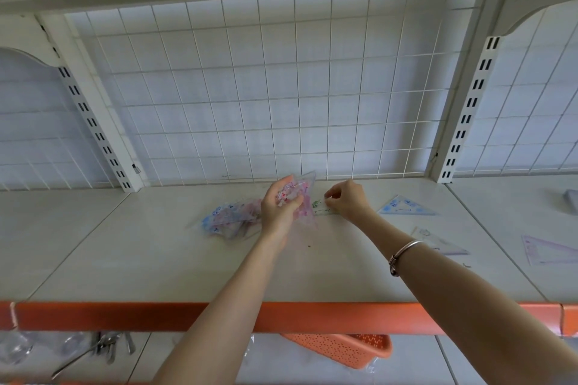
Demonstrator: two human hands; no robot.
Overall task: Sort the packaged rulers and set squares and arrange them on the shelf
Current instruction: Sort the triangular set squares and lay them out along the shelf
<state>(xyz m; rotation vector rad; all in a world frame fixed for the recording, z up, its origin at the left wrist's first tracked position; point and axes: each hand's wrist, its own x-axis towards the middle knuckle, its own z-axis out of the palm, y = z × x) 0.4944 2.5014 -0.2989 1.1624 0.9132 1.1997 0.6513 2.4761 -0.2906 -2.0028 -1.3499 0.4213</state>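
Packaged set squares (306,189) gripped in left hand (278,208), right hand (347,198) pinching green-printed packet (317,206)

White shelf (140,259) bears a set-square pile (228,219) and blue set square (406,206)

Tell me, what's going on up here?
A person is sorting packaged set squares on a white shelf. The left hand grips a pink bunch above a mixed pile. The right hand pinches a green-printed packet lying on the shelf. Off to the right, a blue one, a clear one and a purple one lie apart, flat.
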